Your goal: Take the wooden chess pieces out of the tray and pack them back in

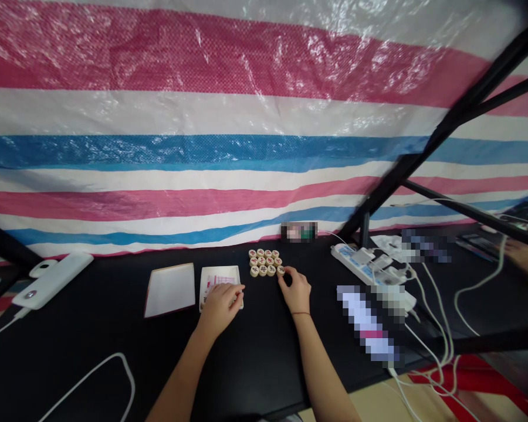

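Round wooden Chinese chess pieces [263, 262] stand in three short rows on the black desk, with red and dark characters on their tops. My right hand [296, 290] has its thumb and fingertips closed around the piece [281, 270] at the near right end of the group. My left hand [220, 303] is over a small white box [223, 269], loosely bent, thumb and index finger apart. A sheet with pink print [220, 280] shows inside the box; my left hand hides much of the rest. Left of that lies a white-lined box lid [170, 287].
A white power strip [352, 261] with chargers and tangled cables lies to the right, near a blurred pale object [366, 328]. At far left are a white device [55, 281] and its cable. Striped sheeting [180, 152] hangs behind; another person's hand [521, 258] is at far right.
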Motion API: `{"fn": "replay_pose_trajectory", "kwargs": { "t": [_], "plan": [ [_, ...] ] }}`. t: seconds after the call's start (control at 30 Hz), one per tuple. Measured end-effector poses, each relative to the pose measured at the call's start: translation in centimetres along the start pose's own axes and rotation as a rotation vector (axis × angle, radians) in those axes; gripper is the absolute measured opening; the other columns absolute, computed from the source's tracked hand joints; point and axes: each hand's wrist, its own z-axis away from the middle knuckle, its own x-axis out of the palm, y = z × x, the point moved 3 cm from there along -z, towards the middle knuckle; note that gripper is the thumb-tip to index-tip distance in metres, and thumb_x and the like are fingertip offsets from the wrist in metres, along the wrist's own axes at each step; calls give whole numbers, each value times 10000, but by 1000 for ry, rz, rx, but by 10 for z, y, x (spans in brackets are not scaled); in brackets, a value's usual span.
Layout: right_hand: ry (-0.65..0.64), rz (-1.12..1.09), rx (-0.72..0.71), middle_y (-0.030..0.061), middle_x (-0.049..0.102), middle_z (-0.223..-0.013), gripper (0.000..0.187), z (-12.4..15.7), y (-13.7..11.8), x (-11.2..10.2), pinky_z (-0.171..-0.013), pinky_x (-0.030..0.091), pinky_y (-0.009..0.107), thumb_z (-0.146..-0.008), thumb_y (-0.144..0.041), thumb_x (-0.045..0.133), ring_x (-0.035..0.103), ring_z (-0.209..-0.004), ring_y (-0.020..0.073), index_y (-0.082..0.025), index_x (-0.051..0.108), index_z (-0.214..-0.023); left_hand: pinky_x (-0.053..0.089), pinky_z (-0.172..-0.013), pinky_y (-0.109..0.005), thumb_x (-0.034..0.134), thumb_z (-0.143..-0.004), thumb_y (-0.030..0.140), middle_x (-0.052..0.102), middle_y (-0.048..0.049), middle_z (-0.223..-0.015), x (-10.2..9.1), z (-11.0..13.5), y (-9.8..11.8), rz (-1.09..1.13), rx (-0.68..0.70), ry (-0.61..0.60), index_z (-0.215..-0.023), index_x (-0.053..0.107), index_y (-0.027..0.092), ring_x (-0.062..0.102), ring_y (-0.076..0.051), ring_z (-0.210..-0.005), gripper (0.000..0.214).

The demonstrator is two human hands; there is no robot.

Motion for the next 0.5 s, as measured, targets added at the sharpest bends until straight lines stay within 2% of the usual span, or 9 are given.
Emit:
{"fn": "replay_pose_trajectory", "kwargs": {
  "t": [0.13,0.3,0.4,0.5],
  "plan": [
    [-18,-23,-4,47,682,-887,240,0,4,2,-770,403,313,-814,-379,526,592,-895,219,-220,626,-964,482,-861,-382,521,-868,235,688,-37,-912,-13,5,-12,-38,-12,-6,-1006,660,245,632,-203,-911,196],
    [-5,-66,-1,47,697,-918,254,0,5,2,-793,418,341,-796,-364,532,595,-901,229,-225,626,-987,480,-836,-380,507,-875,291,682,-55,-947,-43,26,-35,-155,-65,60,-990,673,251,618,-219,-915,207],
    [60,-89,-5,75,693,-952,281,1,-3,-6,-799,430,358,-807,-374,508,592,-914,241,-201,628,-993,449,-869,-390,551,-849,318,673,-55,-1008,-52,37,-40,-242,-51,9,-1013,670,265,594,-238,-986,210],
    [113,-159,-29,92,694,-894,268,7,-25,-18,-788,441,354,-833,-364,479,611,-848,235,-179,649,-925,427,-852,-388,600,-823,316,671,-37,-1044,-51,41,-41,-273,-42,-64,-1016,667,289,580,-245,-1012,206]
  ]
}}
